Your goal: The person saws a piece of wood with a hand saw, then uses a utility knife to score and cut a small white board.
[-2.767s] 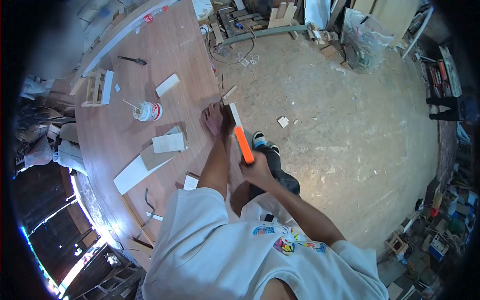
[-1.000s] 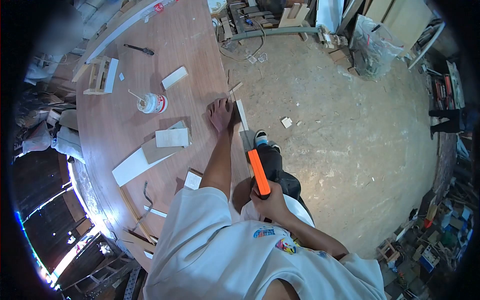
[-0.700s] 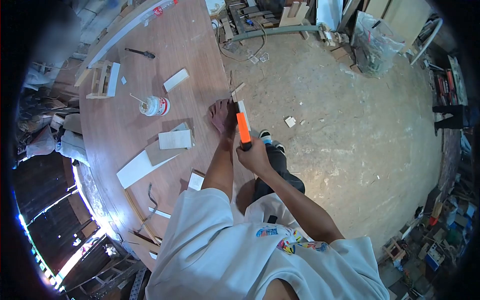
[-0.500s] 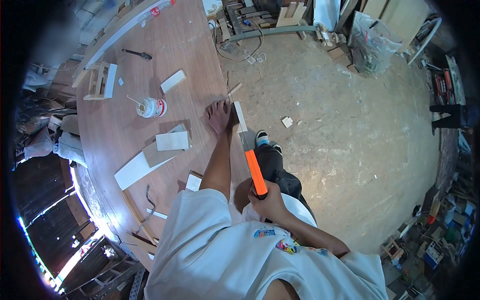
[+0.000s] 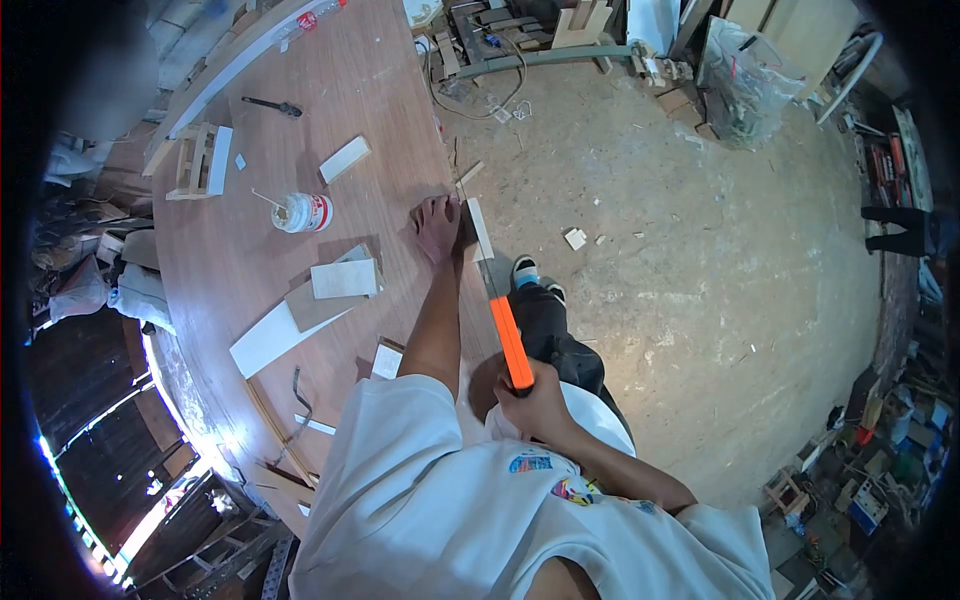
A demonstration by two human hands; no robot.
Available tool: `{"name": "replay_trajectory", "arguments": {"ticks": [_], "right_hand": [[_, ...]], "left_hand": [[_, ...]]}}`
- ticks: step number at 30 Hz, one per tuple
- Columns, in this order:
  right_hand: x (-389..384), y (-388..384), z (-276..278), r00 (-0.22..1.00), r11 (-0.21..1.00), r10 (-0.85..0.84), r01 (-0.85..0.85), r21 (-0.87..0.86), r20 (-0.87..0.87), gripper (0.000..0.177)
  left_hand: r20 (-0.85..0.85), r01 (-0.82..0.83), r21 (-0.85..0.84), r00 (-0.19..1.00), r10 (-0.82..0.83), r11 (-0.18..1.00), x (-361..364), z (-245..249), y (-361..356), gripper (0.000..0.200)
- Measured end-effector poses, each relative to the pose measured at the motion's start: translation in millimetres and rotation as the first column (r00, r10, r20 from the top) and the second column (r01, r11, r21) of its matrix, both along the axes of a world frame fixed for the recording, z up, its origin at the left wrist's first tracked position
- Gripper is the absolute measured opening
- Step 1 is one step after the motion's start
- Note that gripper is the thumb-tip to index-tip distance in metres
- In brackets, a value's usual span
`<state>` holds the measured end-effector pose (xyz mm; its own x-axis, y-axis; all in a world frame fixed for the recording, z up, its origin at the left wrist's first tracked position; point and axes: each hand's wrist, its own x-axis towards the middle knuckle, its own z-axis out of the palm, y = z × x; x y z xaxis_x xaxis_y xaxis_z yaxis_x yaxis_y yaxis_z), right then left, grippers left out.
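Observation:
My left hand [image 5: 436, 230] presses down at the table's right edge, its fingers bent and its thumb side against a narrow pale piece of wood [image 5: 480, 229]. How much of that wood lies under the palm is hidden. My right hand [image 5: 535, 400] is wrapped round the black grip of a handsaw with an orange handle [image 5: 511, 340]. The thin grey blade [image 5: 487, 279] runs forward to the piece of wood, and its far part is hard to make out. A thin wood strip [image 5: 470, 174] lies just beyond.
The wooden table [image 5: 390, 90] carries an open white jar with a stick [image 5: 303, 213], a loose white block [image 5: 345, 160], stacked boards [image 5: 342, 279] and a dark slim tool [image 5: 272, 106]. Wood scraps [image 5: 575, 239] dot the floor. A person's dark-clothed legs [image 5: 895, 231] show at far right.

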<state>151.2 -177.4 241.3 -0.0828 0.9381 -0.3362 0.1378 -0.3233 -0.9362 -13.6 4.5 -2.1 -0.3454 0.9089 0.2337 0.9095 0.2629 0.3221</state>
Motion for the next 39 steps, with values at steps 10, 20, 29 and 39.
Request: {"name": "replay_trajectory", "arguments": {"ticks": [10,20,29,39], "right_hand": [[-41.7,79.4,-72.8,0.994,0.998,-0.031,0.025,0.057,0.107,0.012],[-23.4,44.1,-54.4,0.986,0.999,-0.017,0.01,0.045,0.167,0.009],[-15.8,20.2,-7.0,0.999,0.999,-0.049,0.049,-0.012,0.018,0.011],[-43.1,77.9,-60.5,0.993,0.999,0.01,-0.006,-0.036,0.119,0.019]], "left_hand": [[0.038,-0.001,0.128,0.999,-0.004,0.992,7.6,18.2,-3.3,0.021],[-0.112,0.018,0.155,0.994,0.0,0.988,-4.1,-21.3,6.1,0.019],[-0.058,0.037,0.253,0.998,-0.023,0.967,2.8,2.0,0.0,0.018],[0.02,0.014,0.083,1.0,-0.016,0.996,-7.4,0.0,6.4,0.021]]}}
